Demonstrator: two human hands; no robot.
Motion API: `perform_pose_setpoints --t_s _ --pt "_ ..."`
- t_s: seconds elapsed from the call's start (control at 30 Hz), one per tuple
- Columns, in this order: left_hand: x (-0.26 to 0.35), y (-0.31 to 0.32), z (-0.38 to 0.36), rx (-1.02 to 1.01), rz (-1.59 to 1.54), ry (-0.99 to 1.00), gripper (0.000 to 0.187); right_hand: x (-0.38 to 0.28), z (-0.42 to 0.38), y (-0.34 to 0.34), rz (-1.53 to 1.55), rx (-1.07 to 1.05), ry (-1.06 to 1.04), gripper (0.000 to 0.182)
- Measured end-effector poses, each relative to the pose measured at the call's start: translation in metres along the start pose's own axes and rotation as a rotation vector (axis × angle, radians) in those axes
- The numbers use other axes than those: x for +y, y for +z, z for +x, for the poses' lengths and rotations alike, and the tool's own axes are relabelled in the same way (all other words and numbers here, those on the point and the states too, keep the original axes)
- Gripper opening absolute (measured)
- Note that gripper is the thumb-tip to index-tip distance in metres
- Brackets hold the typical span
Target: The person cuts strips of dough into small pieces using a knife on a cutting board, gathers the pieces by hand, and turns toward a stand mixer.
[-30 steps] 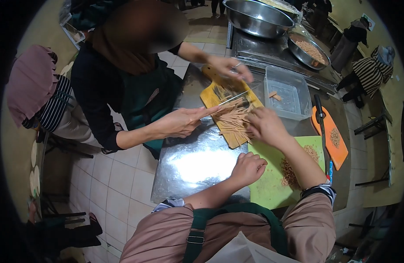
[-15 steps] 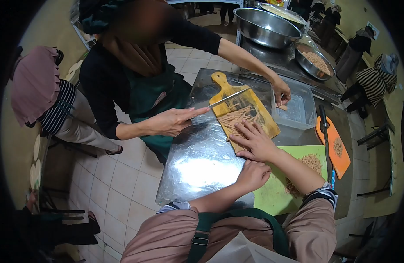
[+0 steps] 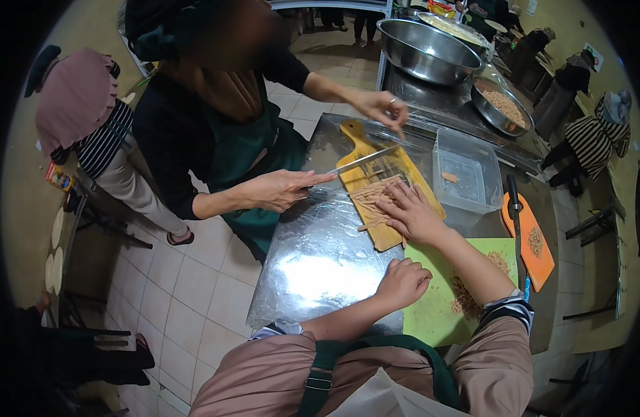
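My right hand (image 3: 412, 212) lies with fingers spread over thin brown strips (image 3: 372, 198) on a yellow wooden cutting board (image 3: 429, 203). My left hand (image 3: 405, 283) is loosely curled beside the near edge of that board, at the corner of a green cutting board (image 3: 431, 323); nothing shows in it. Across the table, a co-worker's hand (image 3: 282, 189) holds a knife (image 3: 365, 160) above the wooden board. The co-worker's other hand (image 3: 384, 110) is raised near the knife's tip.
A clear plastic container (image 3: 499, 167) holds one brown piece (image 3: 450, 178). Chopped brown bits (image 3: 464, 299) lie on the green board. Another knife (image 3: 519, 236) rests by an orange board (image 3: 540, 260). Steel bowls (image 3: 431, 52) stand behind; other people work around the room.
The co-worker's free hand has moved from the plastic container to above the wooden board, leaving a brown piece in the container. My right hand has shifted slightly up and right on the strips.
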State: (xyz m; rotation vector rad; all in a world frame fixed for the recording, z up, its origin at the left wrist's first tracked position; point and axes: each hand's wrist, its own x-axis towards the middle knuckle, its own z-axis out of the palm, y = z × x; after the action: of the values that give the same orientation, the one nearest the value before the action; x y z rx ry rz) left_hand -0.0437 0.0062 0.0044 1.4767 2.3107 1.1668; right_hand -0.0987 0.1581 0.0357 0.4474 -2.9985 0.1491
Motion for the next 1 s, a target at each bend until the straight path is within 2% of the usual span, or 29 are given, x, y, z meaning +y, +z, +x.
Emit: perform_pose_setpoints --t_s 0.2,0.33,0.67,0.73,0.8,0.83,0.93,0.97,1.0 --pt "-0.002 0.003 -0.001 0.019 -0.019 0.023 0.012 -0.018 0.007 -0.003 0.016 0.026 -0.019 0.053" --pt "-0.002 0.003 -0.001 0.031 0.011 0.034 0.013 -0.034 0.011 0.003 0.020 0.049 -0.124 0.060" --pt "0.000 -0.001 0.000 -0.016 -0.023 0.005 0.013 -0.012 0.023 0.004 0.023 0.099 -0.004 0.060" --pt "0.000 -0.002 0.000 -0.014 -0.021 0.003 0.013 -0.020 0.022 -0.007 0.030 0.101 -0.018 0.056" --pt "0.000 -0.002 0.000 -0.015 -0.017 0.001 0.013 -0.025 0.018 -0.009 0.077 0.034 -0.189 0.050" --pt "0.000 0.000 0.000 0.023 -0.028 0.017 0.013 -0.026 0.017 -0.008 0.142 0.064 -0.292 0.043" --pt "-0.003 0.003 -0.001 0.055 -0.043 0.036 0.013 -0.023 0.012 -0.004 0.126 0.001 -0.412 0.035" --pt "-0.004 0.004 0.000 0.052 -0.044 0.043 0.013 -0.023 0.009 -0.004 0.140 0.046 -0.402 0.027" --pt "-0.003 0.003 0.000 0.051 -0.046 0.044 0.013 -0.022 0.008 -0.002 0.140 0.044 -0.400 0.027"
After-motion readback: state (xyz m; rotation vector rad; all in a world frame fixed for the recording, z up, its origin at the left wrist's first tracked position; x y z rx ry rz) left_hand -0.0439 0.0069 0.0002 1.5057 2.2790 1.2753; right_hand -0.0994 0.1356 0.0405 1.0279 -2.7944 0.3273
